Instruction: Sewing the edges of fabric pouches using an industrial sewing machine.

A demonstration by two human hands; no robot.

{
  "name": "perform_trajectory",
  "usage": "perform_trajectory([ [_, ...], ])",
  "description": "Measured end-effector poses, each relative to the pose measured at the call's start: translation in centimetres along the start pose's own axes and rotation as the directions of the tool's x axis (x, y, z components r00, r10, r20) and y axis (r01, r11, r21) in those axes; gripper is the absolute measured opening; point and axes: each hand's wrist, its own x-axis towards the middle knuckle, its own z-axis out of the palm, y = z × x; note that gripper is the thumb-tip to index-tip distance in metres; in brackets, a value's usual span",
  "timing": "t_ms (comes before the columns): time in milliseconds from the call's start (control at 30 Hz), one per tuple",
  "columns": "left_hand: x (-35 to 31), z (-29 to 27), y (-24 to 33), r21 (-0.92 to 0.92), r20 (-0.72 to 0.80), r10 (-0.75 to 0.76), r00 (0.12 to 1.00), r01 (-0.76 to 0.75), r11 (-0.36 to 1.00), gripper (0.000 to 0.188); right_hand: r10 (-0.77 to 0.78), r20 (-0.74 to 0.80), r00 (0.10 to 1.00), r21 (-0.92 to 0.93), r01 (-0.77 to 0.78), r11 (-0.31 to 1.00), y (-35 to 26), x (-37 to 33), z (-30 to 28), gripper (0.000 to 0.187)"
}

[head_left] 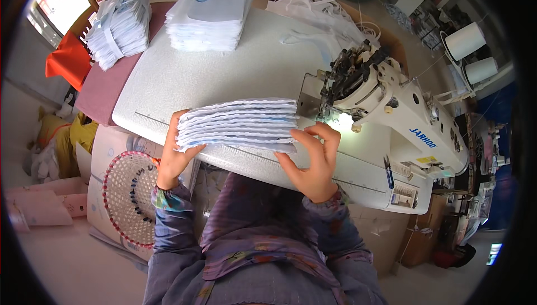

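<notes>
Left hand grips fabric stack at 9 o'clock; right hand half-curled at 4 o'clock, hold unclear; keep layers flush.

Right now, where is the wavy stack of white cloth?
In the head view, the cloth stack is near the middle, left of the sewing machine, between the left hand and right hand.

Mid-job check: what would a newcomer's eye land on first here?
Probably the layered stack of white and pale-blue fabric at the centre, with the left hand gripping its left end and the right hand at its right end. Next, the white metal sewing machine on the right, a bright glow beneath its head. At upper left, the vivid orange-red cloth also stands out.
</notes>
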Motion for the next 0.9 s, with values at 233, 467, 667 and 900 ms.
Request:
perform_trajectory([
  [233, 0.1, 0.2, 0.2, 0.018, 0.003, 0.019, 1.000, -0.019, 1.000, 0.076, 0.019, 0.092, 0.996, -0.048, -0.015, 0.999, 0.4, 0.3, -0.1, 0.057],
  [467, 0.1, 0.2, 0.2, 0.036, 0.009, 0.030, 1.000, -0.030, 0.999, 0.075, 0.044, 0.149, 0.988, -0.057, -0.036, 0.998, 0.6, 0.9, -0.3, 0.065],
  [667, 0.4, 0.9, 0.3, 0.042, 0.025, 0.044, 0.999, -0.045, 0.998, 0.074, 0.075, 0.158, 0.985, -0.096, -0.060, 0.994, 0.4, 2.1, -1.1, 0.076],
  [900, -0.6, 0.0, 0.8, 0.069, -0.040, 0.033, 0.999, -0.031, 0.997, 0.069, 0.110, 0.291, 0.950, -0.026, -0.107, 0.994, 0.3, 2.6, 0.1, 0.091],
])
